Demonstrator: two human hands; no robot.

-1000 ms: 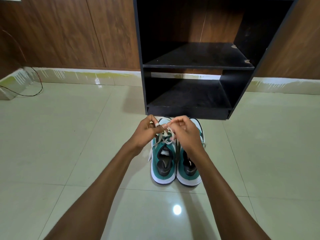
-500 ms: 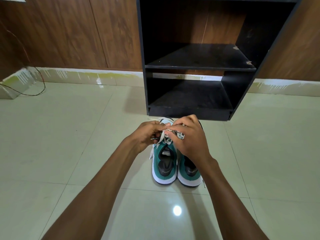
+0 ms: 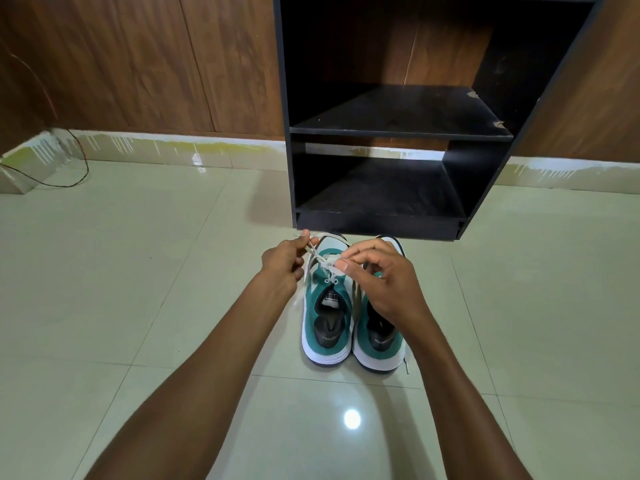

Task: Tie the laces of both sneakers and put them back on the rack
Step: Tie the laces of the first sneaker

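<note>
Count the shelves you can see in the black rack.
2. The upper shelf sits midway up the rack; the lower shelf is just above the floor, right behind the sneakers. The frame cuts off the rack's top, so more may exist.

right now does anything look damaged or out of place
Yes: the rack's upper shelf has chipped spots along its right edge, showing pale material. A loose lace end trails on the floor beside the right sneaker, which looks not yet tied.

Tongue label, left sneaker point(image 3: 327, 318): we see a white patch with dark lettering, too blurred for us to read.
Insoles: we see faint marks, illegible.
Elsewhere: we find no readable text.
</note>
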